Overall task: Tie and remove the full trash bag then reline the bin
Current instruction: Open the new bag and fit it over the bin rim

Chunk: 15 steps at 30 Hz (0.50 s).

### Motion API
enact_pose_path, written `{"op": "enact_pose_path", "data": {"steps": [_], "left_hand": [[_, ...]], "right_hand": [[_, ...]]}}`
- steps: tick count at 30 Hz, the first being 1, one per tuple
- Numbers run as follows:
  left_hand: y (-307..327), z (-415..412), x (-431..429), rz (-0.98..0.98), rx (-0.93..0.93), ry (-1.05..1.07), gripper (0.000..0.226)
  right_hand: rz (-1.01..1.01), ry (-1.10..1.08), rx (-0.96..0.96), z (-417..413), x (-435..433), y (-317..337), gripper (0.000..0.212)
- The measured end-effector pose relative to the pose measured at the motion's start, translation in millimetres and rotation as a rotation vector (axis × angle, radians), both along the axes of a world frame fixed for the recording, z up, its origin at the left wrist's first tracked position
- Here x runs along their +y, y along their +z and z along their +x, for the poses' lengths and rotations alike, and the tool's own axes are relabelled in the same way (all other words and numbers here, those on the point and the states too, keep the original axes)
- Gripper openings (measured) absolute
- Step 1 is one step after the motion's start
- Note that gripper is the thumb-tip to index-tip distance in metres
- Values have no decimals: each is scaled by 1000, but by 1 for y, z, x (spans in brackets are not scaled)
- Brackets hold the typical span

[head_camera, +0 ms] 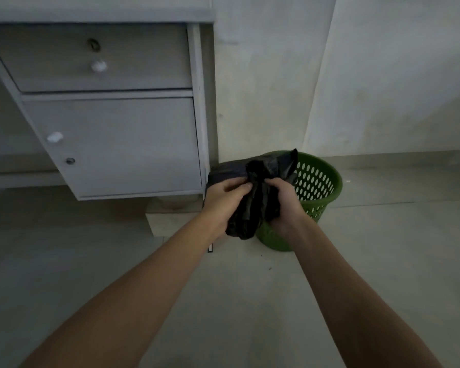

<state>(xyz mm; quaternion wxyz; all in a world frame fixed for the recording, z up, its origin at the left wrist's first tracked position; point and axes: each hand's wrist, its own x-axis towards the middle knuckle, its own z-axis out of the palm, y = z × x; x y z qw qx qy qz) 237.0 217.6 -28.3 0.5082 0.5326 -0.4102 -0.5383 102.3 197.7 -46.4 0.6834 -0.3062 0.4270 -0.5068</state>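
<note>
Your left hand (225, 199) and right hand (283, 205) are both clenched on the crumpled black trash bag (252, 208) — held just above the green bin (314, 187), which stands right of the cabinet (112, 144).

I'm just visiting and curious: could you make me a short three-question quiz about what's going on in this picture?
1. True or false: both the left hand and the right hand have a grip on the black trash bag.
2. What colour is the perforated bin? A) blue B) green C) white
3. Fill in: the bin stands on the floor to the right of a grey ____ with white knobs.

Key: 1 true; 2 B; 3 cabinet.
</note>
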Motion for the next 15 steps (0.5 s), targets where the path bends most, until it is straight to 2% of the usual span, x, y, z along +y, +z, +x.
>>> {"op": "enact_pose_path", "data": {"steps": [3, 5, 8, 12, 15], "left_hand": [[-11, -15, -2, 20, 49, 103, 40], [-12, -18, 0, 31, 90, 174, 44], [-8, -16, 4, 44, 189, 227, 38], [-4, -10, 1, 19, 252, 309, 20], [-10, -7, -4, -2, 306, 349, 15]], "right_hand": [[91, 5, -128, -26, -2, -25, 34], [149, 25, -125, -39, -2, -41, 31], [204, 87, -119, -52, 1, -58, 28], [214, 103, -150, -61, 0, -65, 51], [211, 73, -130, -64, -5, -72, 47]]}}
